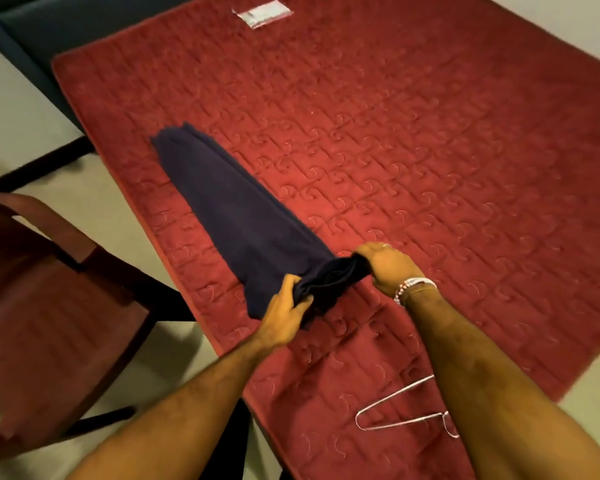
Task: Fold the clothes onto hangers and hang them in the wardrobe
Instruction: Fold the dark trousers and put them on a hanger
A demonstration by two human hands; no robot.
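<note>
A dark navy garment (236,209) lies folded into a long narrow strip on a red quilted cover (413,150), running from the far left toward me. My left hand (286,306) grips the near end of the garment at its left corner. My right hand (388,266), with a beaded bracelet at the wrist, grips the same end at its right corner, and the fabric bunches between the two hands. A thin wire hanger (392,405) lies flat on the cover near its front edge, partly hidden under my right forearm.
A reddish wooden chair (45,306) stands close on the left, beside the covered table's edge. A white label (262,13) is sewn on the far end of the cover. A dark blue seat (66,26) stands at the back left. Pale floor surrounds the table.
</note>
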